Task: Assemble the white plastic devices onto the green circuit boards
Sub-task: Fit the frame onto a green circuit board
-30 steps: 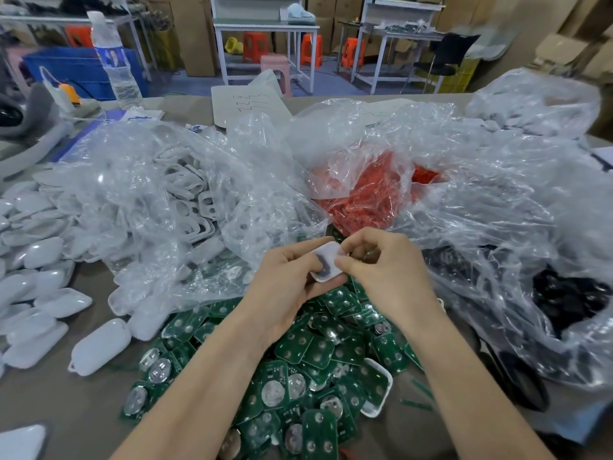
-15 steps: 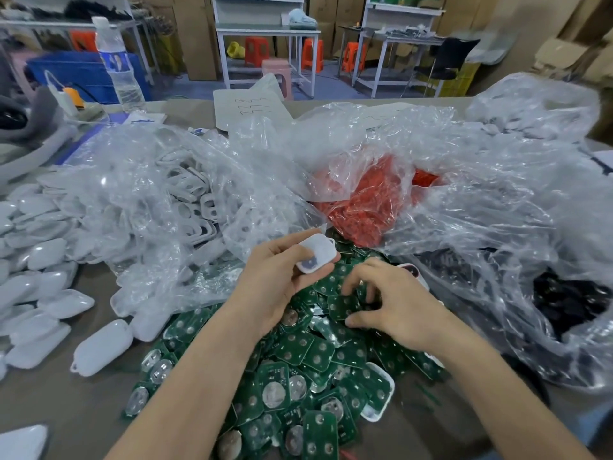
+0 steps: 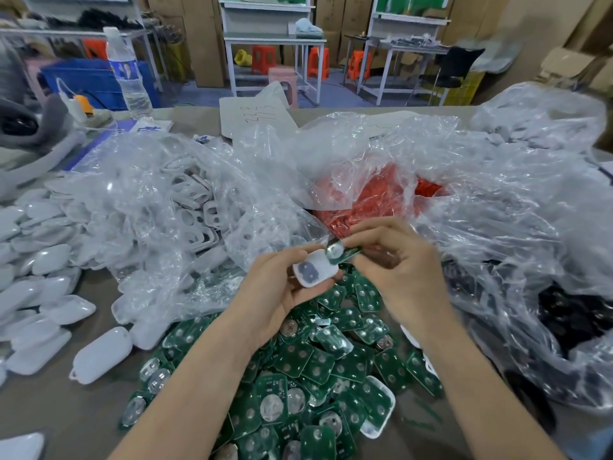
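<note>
While the left hand (image 3: 275,293) gripped one white shell (image 3: 313,270) by its edges, thumb on the near side and fingers behind, the right hand (image 3: 398,270) pinched a single green board (image 3: 343,252) between thumb and fingertips. Both hands were raised together above the pile of boards (image 3: 315,376) on the table (image 3: 49,410), with the board's left end touching the shell's upper right rim.

Step in hand, as judged: seating the board in the shell. The board had reached the rim but did not yet lie in the hollow.

Orientation:
- The shell lay with its hollow side up toward the camera, a dark pad showing inside. Its long axis ran roughly left to right.
- The board was tilted, with its face partly toward the camera. Its long axis ran left to right and rose slightly toward the right. The round metal clip sat at the left end, nearest the shell.

Next move, as judged: lower the board flat, line its long axis up with the shell's, and press it down inside the rim. A skewed entry could jam a corner on the rim.

More white shells (image 3: 39,277) lay to the left, and a clear bag (image 3: 159,210) of white parts sat behind them.
</note>
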A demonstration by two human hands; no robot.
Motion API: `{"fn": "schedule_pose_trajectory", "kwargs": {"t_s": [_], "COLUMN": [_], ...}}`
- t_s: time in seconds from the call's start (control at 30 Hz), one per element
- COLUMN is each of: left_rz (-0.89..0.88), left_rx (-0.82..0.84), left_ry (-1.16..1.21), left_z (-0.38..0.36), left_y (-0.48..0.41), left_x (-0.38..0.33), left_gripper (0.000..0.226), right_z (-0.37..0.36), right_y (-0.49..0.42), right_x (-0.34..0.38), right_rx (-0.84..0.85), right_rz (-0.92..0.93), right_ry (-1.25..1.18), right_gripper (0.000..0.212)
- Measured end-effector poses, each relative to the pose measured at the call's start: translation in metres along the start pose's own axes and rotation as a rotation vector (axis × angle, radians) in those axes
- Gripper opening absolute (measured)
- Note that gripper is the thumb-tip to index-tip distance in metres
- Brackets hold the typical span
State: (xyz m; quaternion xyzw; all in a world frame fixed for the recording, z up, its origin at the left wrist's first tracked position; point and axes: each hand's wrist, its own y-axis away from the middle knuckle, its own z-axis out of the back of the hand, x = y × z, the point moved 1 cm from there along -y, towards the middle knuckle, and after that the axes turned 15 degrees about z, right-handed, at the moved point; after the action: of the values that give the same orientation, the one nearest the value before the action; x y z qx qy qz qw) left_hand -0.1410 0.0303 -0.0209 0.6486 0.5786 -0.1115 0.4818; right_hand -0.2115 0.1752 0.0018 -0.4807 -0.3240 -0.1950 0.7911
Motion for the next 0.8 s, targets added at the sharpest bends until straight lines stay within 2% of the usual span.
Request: {"fn": "schedule_pose_trajectory", "kwargs": {"t_s": [0.17,0.27,0.37,0.47,0.53,0.6,0.63,0.7,0.77,0.8], "left_rz": [-0.008,-0.007,-0.014,-0.034,-0.046,-0.037,-0.030,-0.015,-0.009,-0.008], "left_rx": [0.015,0.012,-0.003,-0.014,-0.002,0.011,0.005,-0.001,0.008,0.016], "left_ry": [-0.015,-0.049,-0.088,-0.096,-0.081,-0.058,-0.049,-0.035,-0.025,-0.023], "left_z": [0.001,0.000,0.000,0.000,0.001,0.002,0.002,0.001,0.000,0.000], "left_y": [-0.001,-0.001,-0.002,-0.003,-0.004,-0.004,-0.004,-0.004,-0.003,-0.002], "left_x": [0.001,0.002,0.003,0.003,0.003,0.003,0.004,0.004,0.004,0.004], "left_gripper": [0.023,0.023,0.025,0.027,0.029,0.028,0.026,0.024,0.023,0.023], "right_z": [-0.009,-0.007,-0.005,-0.001,0.004,0.010,0.011,0.012,0.011,0.011], "right_y": [0.011,0.016,0.017,0.018,0.019,0.020,0.021,0.020,0.018,0.017], "right_x": [-0.007,-0.012,-0.015,-0.019,-0.020,-0.022,-0.022,-0.019,-0.017,-0.017], "right_rx": [-0.039,-0.110,-0.094,-0.046,0.057,0.125,0.121,0.031,-0.145,-0.227], "right_rz": [-0.039,-0.161,-0.284,-0.331,-0.365,-0.423,-0.471,-0.592,-0.655,-0.653], "right_ry": [-0.065,-0.167,-0.262,-0.168,-0.066,-0.060,-0.106,-0.349,-0.625,-0.682], "right_gripper": [0.040,0.026,0.011,0.028,0.040,0.040,0.034,0.026,0.026,0.026]}}
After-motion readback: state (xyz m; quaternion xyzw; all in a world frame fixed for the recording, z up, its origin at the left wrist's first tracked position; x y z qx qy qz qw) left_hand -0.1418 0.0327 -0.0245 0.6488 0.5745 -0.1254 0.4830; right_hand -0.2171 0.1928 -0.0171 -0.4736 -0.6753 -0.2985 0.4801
